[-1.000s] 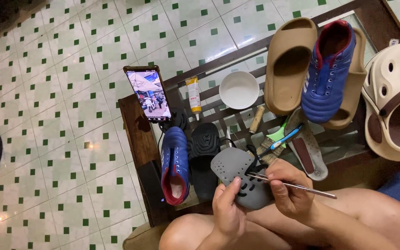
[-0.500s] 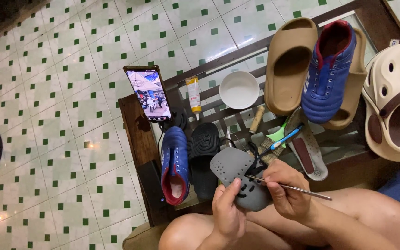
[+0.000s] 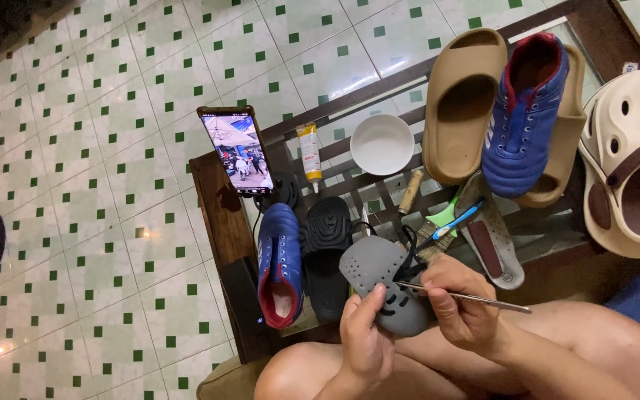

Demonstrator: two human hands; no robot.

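1. The left hand (image 3: 367, 337) is clasped around the lower edge of a grey perforated clog (image 3: 389, 285), held above the knees at the near edge of the low table (image 3: 220, 215)
2. The right hand (image 3: 459, 302) pinches a thin metal awl (image 3: 475, 298) with its tip at the clog's holes, where a black thread (image 3: 407, 255) rises
3. By my judgement, stitching is in hand; the next pass calls for a steady clog and a tip aimed squarely at a hole
4. Just beyond lie a blue shoe (image 3: 279, 263) and a black sole (image 3: 325, 252)
5. Farther off: phone (image 3: 234, 149), glue tube (image 3: 309, 152), white bowl (image 3: 382, 144), tan slide (image 3: 463, 104)
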